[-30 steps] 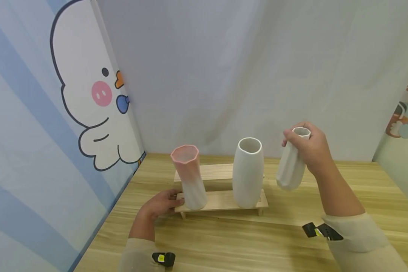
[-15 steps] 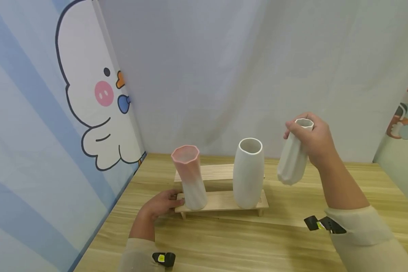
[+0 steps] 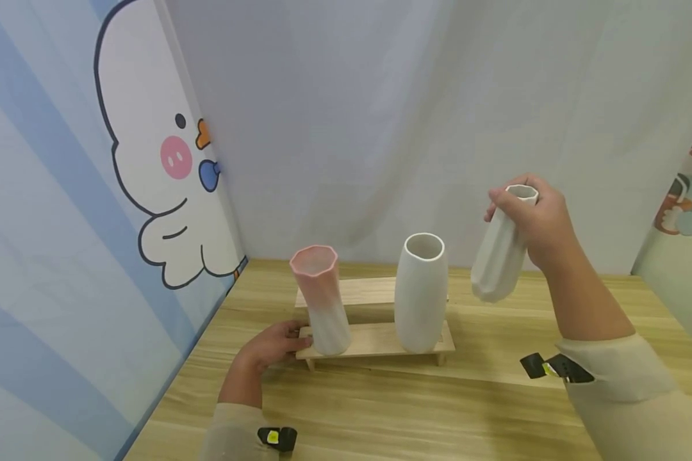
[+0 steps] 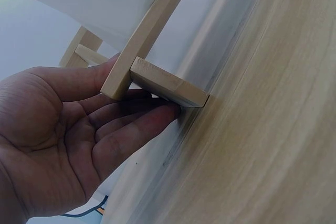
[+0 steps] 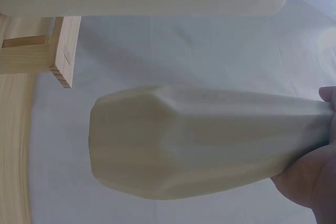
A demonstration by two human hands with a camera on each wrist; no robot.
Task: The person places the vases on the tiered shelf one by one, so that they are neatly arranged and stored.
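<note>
My right hand (image 3: 544,224) grips a white faceted vase (image 3: 498,262) around its neck, just below the open rim. In the right wrist view that fluted vase (image 5: 199,140) hangs tilted in the air, its base apart from the table. My left hand (image 3: 273,346) holds the left end of a two-level wooden stand (image 3: 375,340). The left wrist view has my thumb at the board (image 4: 147,30) and fingers by its leg (image 4: 168,82). On the lower step stand a pink-to-white twisted vase (image 3: 325,307) at left and a smooth white vase (image 3: 420,298) at right.
The stand's upper step (image 3: 366,291) lies behind the two vases. A wood-grain table (image 3: 380,410) bears the stand. A grey-white curtain (image 3: 380,128) closes off the back, and a blue-striped wall with a cartoon bird (image 3: 132,153) rises at left.
My right hand has risen and shifted slightly right, lifting the faceted vase higher above the table. The left hand, the stand and the two vases on it have stayed put.
</note>
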